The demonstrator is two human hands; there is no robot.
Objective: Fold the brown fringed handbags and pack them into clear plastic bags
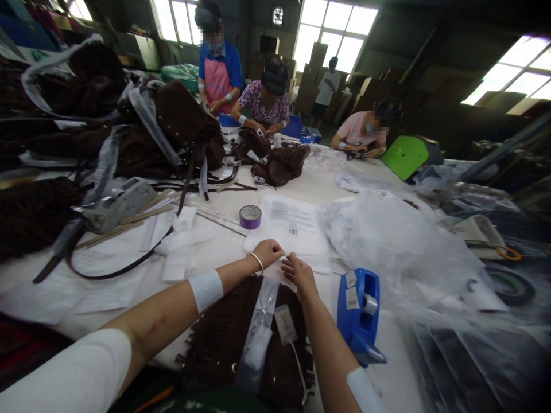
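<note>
My left hand [267, 253], with a bangle at the wrist, is closed in a pinch over the near edge of a stack of clear printed plastic bags [293, 221]. What its fingertips hold, if anything, is too small to make out. Close beside it, my right hand [300, 276] has its fingers loosely bent and apart, and nothing shows in them. Below both hands lies a dark brown fringed bag [224, 332] with eyelets. A plastic-wrapped strap [260, 324] crosses it, and a hang tag [285, 324] on a string rests on it.
A blue tape dispenser [356, 310] stands at the right, near crumpled plastic [400, 235]. A purple tape roll [250, 217] sits beyond my hands. Brown bags [172, 120] pile up at the left. Several co-workers [267, 103] are across the table.
</note>
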